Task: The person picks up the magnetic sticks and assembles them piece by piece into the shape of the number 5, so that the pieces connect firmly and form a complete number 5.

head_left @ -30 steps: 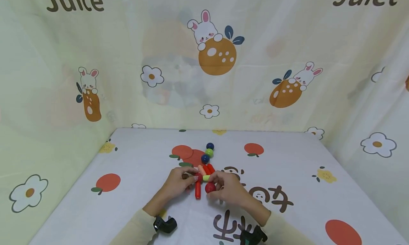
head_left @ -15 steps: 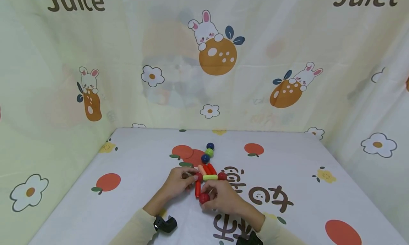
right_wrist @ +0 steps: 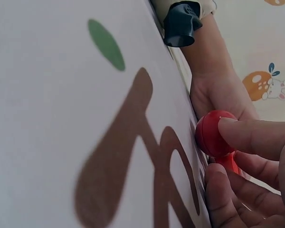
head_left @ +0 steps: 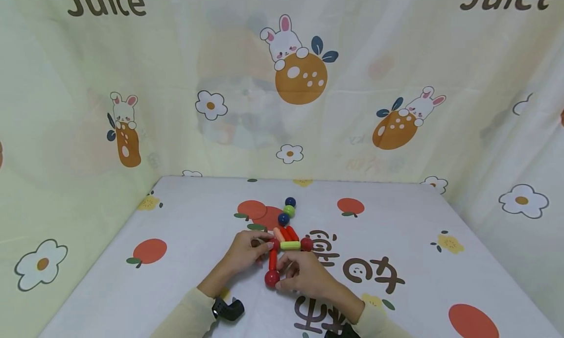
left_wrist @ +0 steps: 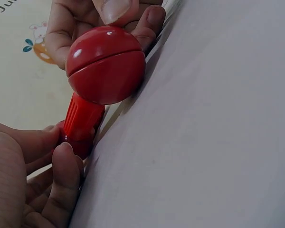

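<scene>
My left hand (head_left: 246, 250) pinches a red ball (head_left: 275, 244) at the corner where a red rod (head_left: 272, 260) and a yellow-green rod (head_left: 290, 245) meet. The red rod runs toward me to a larger-looking red ball (left_wrist: 107, 64), which has a seam round its middle. My right hand (head_left: 304, 272) holds that near ball, thumb on its side and fingers curled behind, as the right wrist view shows. Another red ball (head_left: 306, 244) sits at the right end of the yellow-green rod. The left fingers partly cover the corner ball.
Just behind the joined pieces lie a pale orange rod (head_left: 279, 234) and two red rods (head_left: 292, 232). Farther back, two dark blue balls (head_left: 284, 219) and a green ball (head_left: 289, 210) form a line. A printed white cloth (head_left: 198, 220) covers the table, with a curtain (head_left: 238, 44) behind.
My right hand moved from the yellow-green rod's right side toward me and left, leaving one red ball at that rod's end and bringing another to the red rod's near end. The left hand stayed.
</scene>
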Action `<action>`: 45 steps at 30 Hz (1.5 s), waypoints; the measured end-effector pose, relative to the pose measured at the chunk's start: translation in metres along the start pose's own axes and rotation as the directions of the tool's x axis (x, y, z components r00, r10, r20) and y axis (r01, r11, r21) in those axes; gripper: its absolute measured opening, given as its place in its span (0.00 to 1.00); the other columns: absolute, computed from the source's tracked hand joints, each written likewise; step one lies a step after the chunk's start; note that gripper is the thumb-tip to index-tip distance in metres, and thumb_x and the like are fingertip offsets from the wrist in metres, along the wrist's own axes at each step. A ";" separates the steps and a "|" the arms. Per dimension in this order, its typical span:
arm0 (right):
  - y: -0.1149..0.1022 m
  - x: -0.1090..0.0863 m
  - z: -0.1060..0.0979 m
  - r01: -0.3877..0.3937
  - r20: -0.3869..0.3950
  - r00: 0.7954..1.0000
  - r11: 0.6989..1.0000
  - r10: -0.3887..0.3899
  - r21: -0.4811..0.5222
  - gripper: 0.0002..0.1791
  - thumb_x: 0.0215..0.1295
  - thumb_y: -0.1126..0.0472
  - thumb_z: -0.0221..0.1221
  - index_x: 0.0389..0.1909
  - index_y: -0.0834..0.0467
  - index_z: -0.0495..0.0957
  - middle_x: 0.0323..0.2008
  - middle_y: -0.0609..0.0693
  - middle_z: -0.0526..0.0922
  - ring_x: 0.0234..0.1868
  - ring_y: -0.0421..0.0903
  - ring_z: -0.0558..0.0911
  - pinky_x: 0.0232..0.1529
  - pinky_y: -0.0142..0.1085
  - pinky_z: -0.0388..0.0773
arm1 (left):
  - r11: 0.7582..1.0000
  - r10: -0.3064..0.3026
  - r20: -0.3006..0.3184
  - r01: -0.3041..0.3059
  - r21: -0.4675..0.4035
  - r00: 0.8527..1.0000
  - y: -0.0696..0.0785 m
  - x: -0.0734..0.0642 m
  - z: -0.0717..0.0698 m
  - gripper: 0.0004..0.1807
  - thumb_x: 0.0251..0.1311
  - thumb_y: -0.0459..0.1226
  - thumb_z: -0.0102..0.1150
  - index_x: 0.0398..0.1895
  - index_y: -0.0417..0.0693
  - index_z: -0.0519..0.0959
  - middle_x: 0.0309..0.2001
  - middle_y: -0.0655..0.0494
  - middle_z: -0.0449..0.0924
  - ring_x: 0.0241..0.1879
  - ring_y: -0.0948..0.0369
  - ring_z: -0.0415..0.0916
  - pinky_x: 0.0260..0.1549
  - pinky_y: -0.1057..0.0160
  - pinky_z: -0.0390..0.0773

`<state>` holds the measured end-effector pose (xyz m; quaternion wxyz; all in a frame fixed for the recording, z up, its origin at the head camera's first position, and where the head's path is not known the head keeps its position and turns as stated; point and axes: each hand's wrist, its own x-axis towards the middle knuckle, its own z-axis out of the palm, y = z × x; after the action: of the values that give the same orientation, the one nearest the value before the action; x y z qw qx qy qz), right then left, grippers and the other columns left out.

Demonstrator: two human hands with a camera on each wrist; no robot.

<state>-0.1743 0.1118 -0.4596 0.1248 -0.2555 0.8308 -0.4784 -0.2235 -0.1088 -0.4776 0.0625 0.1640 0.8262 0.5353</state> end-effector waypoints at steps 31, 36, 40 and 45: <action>-0.003 0.007 0.009 0.018 -0.082 0.996 0.999 -0.020 -0.030 0.11 0.58 0.55 0.73 0.34 0.54 0.82 0.30 0.41 0.81 0.24 0.42 0.76 0.22 0.30 0.73 | 0.999 0.009 0.000 -0.009 0.036 1.000 -0.001 -0.002 0.001 0.17 0.70 0.37 0.62 0.60 0.51 0.82 0.29 0.53 0.81 0.21 0.59 0.78 0.25 0.63 0.82; -0.003 0.007 0.008 0.007 -0.089 0.996 1.000 -0.008 -0.010 0.09 0.59 0.55 0.72 0.34 0.54 0.82 0.29 0.43 0.82 0.23 0.41 0.76 0.20 0.31 0.75 | 0.999 0.010 0.002 -0.010 0.031 1.000 -0.001 -0.002 0.001 0.16 0.70 0.36 0.61 0.60 0.51 0.82 0.30 0.53 0.81 0.22 0.59 0.78 0.25 0.64 0.82; -0.003 0.010 0.006 -0.009 -0.109 0.994 1.000 0.009 -0.003 0.08 0.62 0.54 0.70 0.34 0.53 0.83 0.26 0.44 0.81 0.22 0.41 0.77 0.20 0.33 0.76 | 0.999 0.023 0.000 -0.023 0.038 1.000 -0.001 -0.001 0.001 0.16 0.70 0.36 0.61 0.59 0.50 0.82 0.31 0.54 0.81 0.22 0.59 0.78 0.25 0.64 0.82; -0.007 0.013 0.000 0.000 -0.185 0.983 1.000 -0.006 -0.029 0.05 0.65 0.56 0.67 0.33 0.52 0.82 0.27 0.43 0.81 0.24 0.43 0.77 0.23 0.33 0.75 | 0.999 0.027 0.002 -0.027 0.030 1.000 -0.001 0.000 0.001 0.16 0.69 0.36 0.61 0.59 0.51 0.83 0.31 0.54 0.81 0.22 0.59 0.78 0.24 0.64 0.82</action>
<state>-0.1829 0.1018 -0.4536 0.0424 -0.2129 0.8453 -0.4882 -0.2230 -0.1085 -0.4794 0.0537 0.1765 0.8319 0.5234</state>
